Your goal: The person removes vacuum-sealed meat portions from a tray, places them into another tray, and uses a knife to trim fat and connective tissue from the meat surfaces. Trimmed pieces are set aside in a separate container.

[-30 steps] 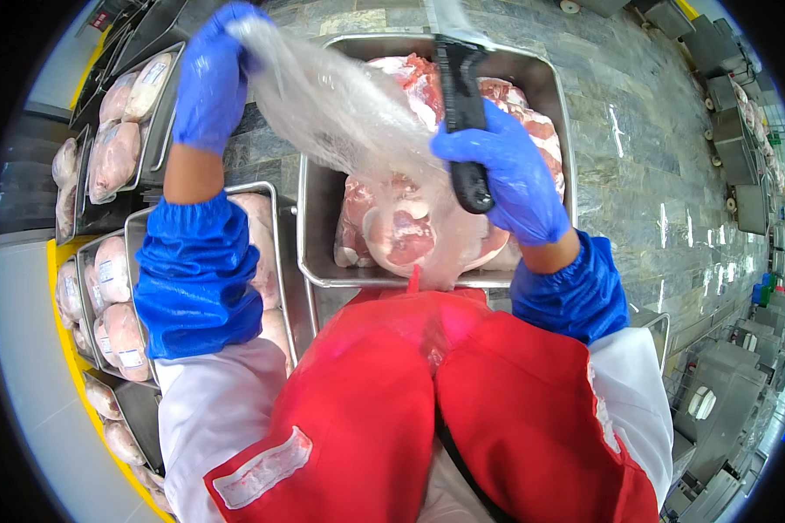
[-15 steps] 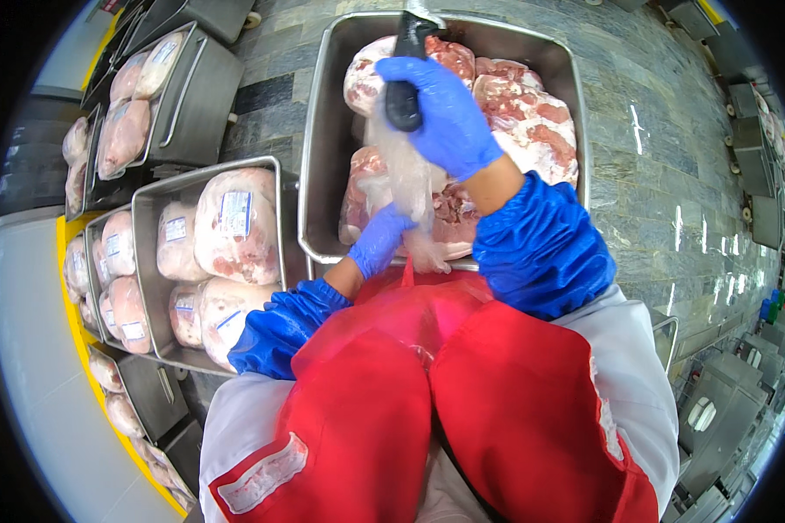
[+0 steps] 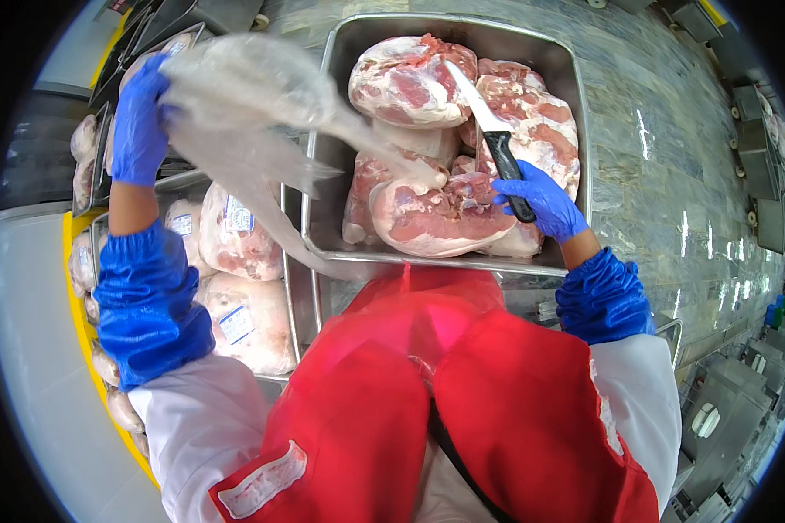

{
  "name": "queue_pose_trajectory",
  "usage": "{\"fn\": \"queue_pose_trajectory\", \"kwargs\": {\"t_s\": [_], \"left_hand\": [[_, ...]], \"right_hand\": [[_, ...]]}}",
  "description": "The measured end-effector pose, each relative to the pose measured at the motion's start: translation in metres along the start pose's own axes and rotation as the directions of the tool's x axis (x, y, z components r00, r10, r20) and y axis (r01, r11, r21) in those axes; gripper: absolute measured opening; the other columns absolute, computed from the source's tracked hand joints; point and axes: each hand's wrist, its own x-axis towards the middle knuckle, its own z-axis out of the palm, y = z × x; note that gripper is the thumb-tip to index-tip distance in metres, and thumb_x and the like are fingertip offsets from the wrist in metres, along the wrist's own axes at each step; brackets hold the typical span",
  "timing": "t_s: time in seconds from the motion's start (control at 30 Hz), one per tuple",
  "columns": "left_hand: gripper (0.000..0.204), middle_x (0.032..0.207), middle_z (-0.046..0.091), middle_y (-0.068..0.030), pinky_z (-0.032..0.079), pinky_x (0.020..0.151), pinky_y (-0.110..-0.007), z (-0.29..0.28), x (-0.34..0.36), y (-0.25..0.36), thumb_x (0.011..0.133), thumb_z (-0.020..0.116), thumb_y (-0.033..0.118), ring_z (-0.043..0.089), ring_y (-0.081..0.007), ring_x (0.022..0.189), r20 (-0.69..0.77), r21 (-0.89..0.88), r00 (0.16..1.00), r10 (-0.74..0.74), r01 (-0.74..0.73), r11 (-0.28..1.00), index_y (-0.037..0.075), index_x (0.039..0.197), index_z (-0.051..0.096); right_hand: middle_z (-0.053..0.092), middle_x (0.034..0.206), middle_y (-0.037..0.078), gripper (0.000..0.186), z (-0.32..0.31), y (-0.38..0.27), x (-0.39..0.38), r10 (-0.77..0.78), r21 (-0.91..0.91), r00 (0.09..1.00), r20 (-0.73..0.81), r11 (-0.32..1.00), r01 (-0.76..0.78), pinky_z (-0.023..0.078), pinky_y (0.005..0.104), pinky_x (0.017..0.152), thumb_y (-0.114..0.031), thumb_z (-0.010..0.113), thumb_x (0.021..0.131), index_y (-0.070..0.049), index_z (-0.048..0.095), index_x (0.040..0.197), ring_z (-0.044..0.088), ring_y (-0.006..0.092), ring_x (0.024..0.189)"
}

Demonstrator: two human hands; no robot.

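Note:
My left hand [image 3: 141, 118], in a blue glove, is raised at the far left and closed on a clear plastic bag [image 3: 244, 87]. The bag billows, smeared by motion, and trails rightward over the rim of a deep steel bin [image 3: 317, 174]. My right hand [image 3: 541, 200], also gloved in blue, grips the black handle of a knife [image 3: 501, 152] over the bin's right half. Its white blade points up and left. Large raw pieces of meat fill the bin; one pale pink piece [image 3: 436, 218] lies at the near side, another [image 3: 410, 83] at the back left.
To the left stands a second steel bin [image 3: 290, 296] holding wrapped meat pieces [image 3: 244, 322] with labels. More loaded bins line the yellow-edged wall [image 3: 78, 288]. Wet grey tiles [image 3: 645, 192] cover the floor at right, with steel carts [image 3: 724, 418] beyond.
My left hand has swung up and left, pulling the plastic bag away from the near meat. My right hand has moved right and down with the knife, whose blade now shows.

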Motion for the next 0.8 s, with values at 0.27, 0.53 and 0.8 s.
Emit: {"fn": "queue_pose_trajectory", "kwargs": {"t_s": [0.27, 0.53, 0.8], "left_hand": [[0.022, 0.095, 0.06, -0.0082, 0.045, 0.075, -0.024, 0.067, 0.039, -0.022, 0.078, 0.046, 0.005, 0.056, -0.0142, 0.086, -0.096, 0.268, 0.903, 0.419, -0.382, 0.884, 0.002, 0.097, 0.056], [0.03, 0.08, 0.058, -0.0248, 0.045, 0.071, -0.041, 0.082, -0.118, -0.226, 0.078, 0.05, 0.025, 0.057, -0.0382, 0.08, -0.059, 0.811, 0.978, -0.2, 0.164, 0.562, -0.004, 0.077, 0.058], [0.056, 0.114, 0.047, -0.0183, 0.035, 0.091, -0.039, 0.194, -0.184, -0.21, 0.066, 0.063, 0.018, 0.045, -0.0329, 0.104, -0.235, 0.288, 0.939, -0.251, 0.314, 0.905, 0.001, 0.115, 0.044]], "right_hand": [[0.054, 0.073, 0.004, 0.028, 0.012, 0.02, -0.02, -0.018, 0.04, 0.985, -0.171, 0.999, 0.025, 0.044, 0.0228, 0.055, -0.02, 0.064, 0.075, -0.004, 0.05, 0.094, 0.053, 0.0102, 0.063], [0.052, 0.067, 0.003, 0.026, -0.013, 0.065, -0.068, -0.028, -0.332, 0.965, -0.262, 0.941, -0.063, 0.041, 0.0237, 0.051, -0.019, 0.062, 0.074, -0.002, 0.053, 0.091, 0.049, 0.0096, 0.056], [0.053, 0.068, 0.021, 0.043, -0.001, 0.055, -0.096, -0.062, -0.652, 0.973, -0.221, 0.751, -0.1, 0.042, 0.0379, 0.058, -0.014, 0.057, 0.065, -0.006, 0.047, 0.106, 0.055, 0.0316, 0.062]]}}
